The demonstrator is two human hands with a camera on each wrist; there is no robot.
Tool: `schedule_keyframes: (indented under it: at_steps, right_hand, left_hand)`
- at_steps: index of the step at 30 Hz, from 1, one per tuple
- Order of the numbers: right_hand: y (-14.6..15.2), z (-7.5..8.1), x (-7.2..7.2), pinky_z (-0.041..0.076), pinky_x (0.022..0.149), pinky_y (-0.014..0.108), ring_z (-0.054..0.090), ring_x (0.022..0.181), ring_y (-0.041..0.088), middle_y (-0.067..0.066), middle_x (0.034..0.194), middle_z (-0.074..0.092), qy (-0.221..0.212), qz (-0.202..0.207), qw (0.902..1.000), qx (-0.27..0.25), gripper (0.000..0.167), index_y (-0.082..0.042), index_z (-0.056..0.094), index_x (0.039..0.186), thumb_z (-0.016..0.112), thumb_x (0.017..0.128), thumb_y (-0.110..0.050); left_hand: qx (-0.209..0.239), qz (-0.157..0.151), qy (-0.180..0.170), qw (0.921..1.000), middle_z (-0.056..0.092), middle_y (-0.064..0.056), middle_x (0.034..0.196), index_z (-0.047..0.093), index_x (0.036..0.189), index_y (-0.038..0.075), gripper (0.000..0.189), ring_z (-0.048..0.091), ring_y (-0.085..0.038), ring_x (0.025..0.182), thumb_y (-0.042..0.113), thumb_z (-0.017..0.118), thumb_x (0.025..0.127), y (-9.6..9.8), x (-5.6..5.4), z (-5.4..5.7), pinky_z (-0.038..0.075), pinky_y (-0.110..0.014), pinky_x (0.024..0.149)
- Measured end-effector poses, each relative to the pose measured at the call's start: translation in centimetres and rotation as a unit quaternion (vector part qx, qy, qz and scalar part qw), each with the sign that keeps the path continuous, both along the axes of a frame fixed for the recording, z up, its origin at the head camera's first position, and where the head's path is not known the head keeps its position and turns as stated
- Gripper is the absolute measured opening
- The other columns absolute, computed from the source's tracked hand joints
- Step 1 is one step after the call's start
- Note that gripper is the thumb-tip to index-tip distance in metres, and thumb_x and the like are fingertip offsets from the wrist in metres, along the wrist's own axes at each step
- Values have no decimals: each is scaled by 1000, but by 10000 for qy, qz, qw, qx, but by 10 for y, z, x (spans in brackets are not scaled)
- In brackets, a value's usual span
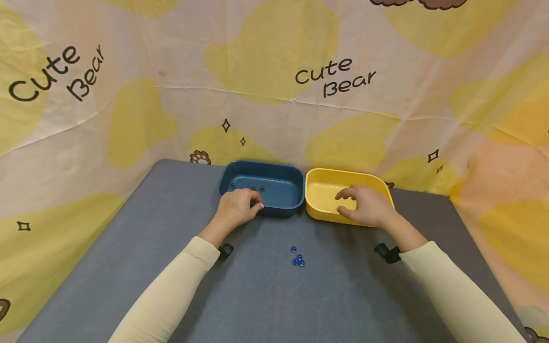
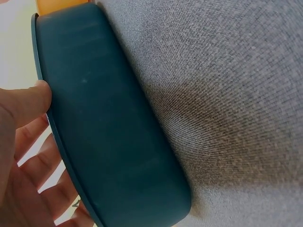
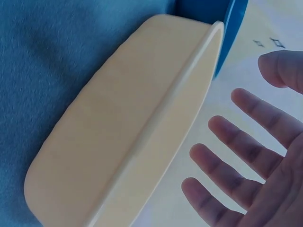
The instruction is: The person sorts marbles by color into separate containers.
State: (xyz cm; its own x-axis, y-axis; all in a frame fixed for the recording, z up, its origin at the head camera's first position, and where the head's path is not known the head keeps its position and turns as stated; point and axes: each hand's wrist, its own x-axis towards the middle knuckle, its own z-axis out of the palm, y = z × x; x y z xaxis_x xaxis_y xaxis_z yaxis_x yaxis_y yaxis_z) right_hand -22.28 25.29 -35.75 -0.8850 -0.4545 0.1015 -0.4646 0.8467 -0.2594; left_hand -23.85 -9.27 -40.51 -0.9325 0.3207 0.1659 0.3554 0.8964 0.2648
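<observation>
My left hand is over the near left rim of a dark blue box, thumb by the rim and fingers slightly bent and spread. Nothing shows between them. Inside that box lie small brown beads; the hand may hide others. Over a yellow box hovers my right hand, fingers apart and holding nothing. In the right wrist view, its fingertips stand off the rim of the yellow box. Several shiny blue marbles lie on the grey surface between the forearms.
Both boxes stand side by side at the back of a grey cloth-covered table. Behind and beside it hangs a patterned cloth with yellow patches and lettering. A dark strap sits at the left wrist, another strap at the right.
</observation>
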Motion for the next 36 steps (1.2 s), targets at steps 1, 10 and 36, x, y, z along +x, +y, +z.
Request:
schedule_keyframes:
  at_steps: [1, 10, 36]
  right_hand:
    - [-1, 0, 2, 51, 79, 43, 63, 93, 26, 7, 101, 68, 20, 7, 10000, -25, 30, -13, 70, 108, 68, 85, -31]
    - [-15, -4, 17, 50, 79, 40, 62, 92, 23, 3, 98, 69, 171, 73, 9998, -120, 26, -17, 71, 106, 70, 83, -30]
    - [-66, -39, 43, 51, 75, 29, 60, 83, 14, -3, 95, 67, -344, 941, 9943, -363, 21, -16, 73, 102, 73, 83, -25]
  left_hand:
    - [-6, 2, 10, 10000, 69, 5, 86, 73, 90, 26, 11, 60, -12, 71, 36, 67, 89, 0, 0, 0, 48, -34, 62]
    - [-22, 49, -27, 10000, 68, 5, 86, 73, 90, 26, 12, 60, -12, 72, 37, 67, 90, -2, 1, 0, 48, -34, 63]
    - [-71, 43, 29, 10000, 69, 5, 86, 73, 91, 25, 13, 60, -12, 70, 37, 67, 90, 0, 1, -1, 48, -33, 61]
